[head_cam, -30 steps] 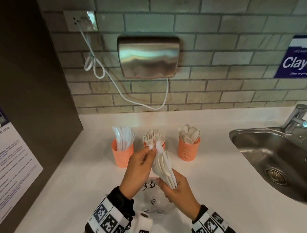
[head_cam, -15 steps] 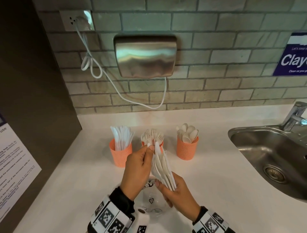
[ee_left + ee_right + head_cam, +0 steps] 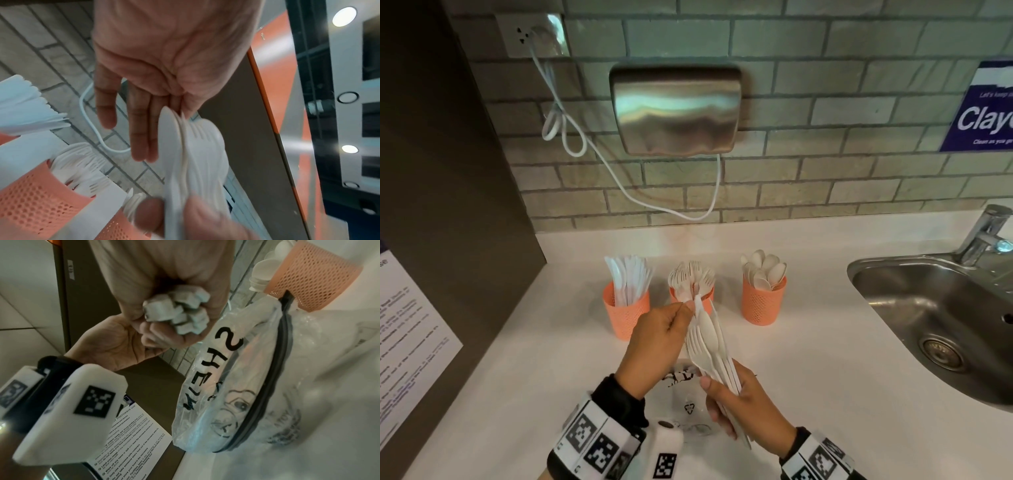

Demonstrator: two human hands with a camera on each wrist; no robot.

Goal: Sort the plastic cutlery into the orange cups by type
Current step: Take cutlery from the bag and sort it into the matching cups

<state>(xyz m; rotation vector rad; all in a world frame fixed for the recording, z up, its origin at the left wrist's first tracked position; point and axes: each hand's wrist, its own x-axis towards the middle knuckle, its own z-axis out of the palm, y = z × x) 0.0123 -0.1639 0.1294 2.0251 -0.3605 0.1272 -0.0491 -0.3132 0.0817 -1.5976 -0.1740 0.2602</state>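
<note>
Fingers (image 3: pixel 717 409) of the right hand (image 3: pixel 748 411) clamp the cutlery bundle (image 3: pixel 710 346) by its handles, fanning the heads so the left hand (image 3: pixel 657 346) pinches one piece for sorting.

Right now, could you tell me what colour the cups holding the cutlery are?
Orange cups, with a perforated mesh pattern; clearest in the head view.

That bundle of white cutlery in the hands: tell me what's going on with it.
A person is sorting it. The right hand grips a mixed bundle of white cutlery by the handles, while the left hand pinches one piece at its top. Behind stand three orange cups: the left cup with knives, the middle cup with forks, the right cup with spoons.
</note>
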